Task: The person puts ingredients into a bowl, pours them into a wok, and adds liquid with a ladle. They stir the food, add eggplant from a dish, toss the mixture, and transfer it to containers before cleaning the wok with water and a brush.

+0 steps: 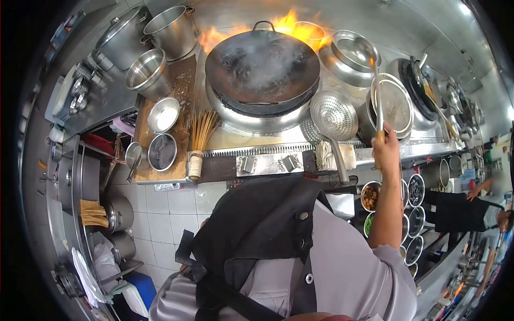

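My right hand is closed round the wooden handle of a long metal ladle, which points up over the strainer pot. A large dark wok sits on the round burner ring; smoke rises from it and orange flames flare behind its back rim. To the left of my hand, a perforated skimmer rests with its handle over the stove's front edge. My left hand does not show.
Metal bowls and a bamboo brush lie on the left counter, with tall pots behind. A second wok stands at the right. Ingredient bowls are beside my right forearm. Another person stands at the far right.
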Tool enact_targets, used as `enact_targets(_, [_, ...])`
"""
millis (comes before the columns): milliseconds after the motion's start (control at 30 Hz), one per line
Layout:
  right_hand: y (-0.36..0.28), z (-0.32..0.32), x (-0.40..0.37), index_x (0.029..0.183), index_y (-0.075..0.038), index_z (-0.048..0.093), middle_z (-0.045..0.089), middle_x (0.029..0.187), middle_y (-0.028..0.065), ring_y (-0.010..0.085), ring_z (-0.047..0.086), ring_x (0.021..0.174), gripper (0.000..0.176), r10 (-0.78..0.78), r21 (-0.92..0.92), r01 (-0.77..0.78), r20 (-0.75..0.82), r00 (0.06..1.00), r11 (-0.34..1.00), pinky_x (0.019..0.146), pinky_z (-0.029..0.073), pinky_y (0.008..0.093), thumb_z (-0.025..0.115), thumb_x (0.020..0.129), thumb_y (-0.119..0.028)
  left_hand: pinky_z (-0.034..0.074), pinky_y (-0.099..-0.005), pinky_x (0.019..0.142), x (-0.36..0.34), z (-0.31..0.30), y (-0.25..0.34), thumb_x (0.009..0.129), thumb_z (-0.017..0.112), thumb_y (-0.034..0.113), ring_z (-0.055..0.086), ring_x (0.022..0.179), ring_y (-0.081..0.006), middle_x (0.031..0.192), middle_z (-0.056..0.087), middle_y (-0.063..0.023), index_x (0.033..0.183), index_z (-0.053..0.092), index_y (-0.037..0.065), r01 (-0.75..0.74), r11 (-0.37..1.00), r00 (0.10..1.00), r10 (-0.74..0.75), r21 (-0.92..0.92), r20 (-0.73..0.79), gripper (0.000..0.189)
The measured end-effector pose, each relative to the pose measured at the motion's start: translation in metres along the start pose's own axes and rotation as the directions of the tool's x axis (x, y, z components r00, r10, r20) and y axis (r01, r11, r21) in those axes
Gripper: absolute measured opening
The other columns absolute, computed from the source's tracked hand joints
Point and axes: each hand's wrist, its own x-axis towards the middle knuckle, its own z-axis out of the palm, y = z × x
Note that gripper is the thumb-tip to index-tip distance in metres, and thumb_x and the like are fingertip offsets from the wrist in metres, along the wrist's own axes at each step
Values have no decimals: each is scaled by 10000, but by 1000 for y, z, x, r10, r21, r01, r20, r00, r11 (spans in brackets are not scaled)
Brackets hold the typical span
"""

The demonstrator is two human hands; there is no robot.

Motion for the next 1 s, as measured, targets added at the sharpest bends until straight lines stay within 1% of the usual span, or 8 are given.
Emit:
enact_targets(233, [3,17,175,1332,27,457,553,678,71,155,516,500,539,32,346,-30,0,1000,938,448,433,286,598,812,-5,564,-405,760,-10,40,21,839,732,218,700,845,-347,942,714,-166,975,698,58,61,998,998,-61,21,1,212])
enact_targets(467, [31,32,318,926,-15,511,548,642,87,174,522,509,136,139,174,-167,161,977,970,411,386,312,585,816,13,564,-407,762,-19,56,46,840,732,218,701,845,-350,942,715,-171,977,699,59,112,993,993,-111,23,-23,213])
enact_targets(533, [27,30,330,862,-21,512,539,647,88,181,526,520,87,152,763,-407,386,910,502,417,362,302,588,825,-6,564,-408,762,-21,59,51,840,732,218,701,845,-351,942,715,-172,978,700,59,117,993,993,-116,17,-33,213])
enact_targets(567, [25,26,329,843,-27,501,531,674,82,184,545,569,89,90,859,-435,427,900,269,446,375,297,590,844,-33,564,-408,763,-22,59,53,840,732,218,701,845,-351,942,715,-173,979,700,59,121,992,992,-120,18,-39,213])
enact_targets(600, [23,22,326,843,-27,501,531,674,82,184,545,569,89,83,856,-440,435,897,270,446,375,297,590,844,-33,564,-408,763,-22,59,54,840,732,218,702,845,-352,942,715,-173,979,700,59,123,992,992,-122,15,-43,214])
enact_targets(667, [18,12,308,836,-20,497,544,724,86,168,563,625,89,-60,853,-522,522,851,15,477,386,285,581,862,-35,564,-409,764,-23,58,56,840,732,218,702,845,-352,943,715,-175,980,701,59,125,992,991,-124,20,-56,214])
enact_targets(867, [-43,-11,215,883,6,501,521,825,68,122,523,652,94,-369,661,-739,660,654,-129,509,378,259,561,915,-59,564,-410,765,-35,47,53,840,731,218,703,845,-355,943,716,-179,982,702,59,140,990,985,-135,31,-108,215])
enact_targets(1000, [-76,3,154,931,2,507,529,829,64,115,524,649,88,-306,683,-728,683,663,-54,481,359,248,556,929,-71,564,-411,766,-48,32,59,840,731,218,703,845,-356,943,717,-181,984,703,60,179,983,974,-172,42,-146,215])
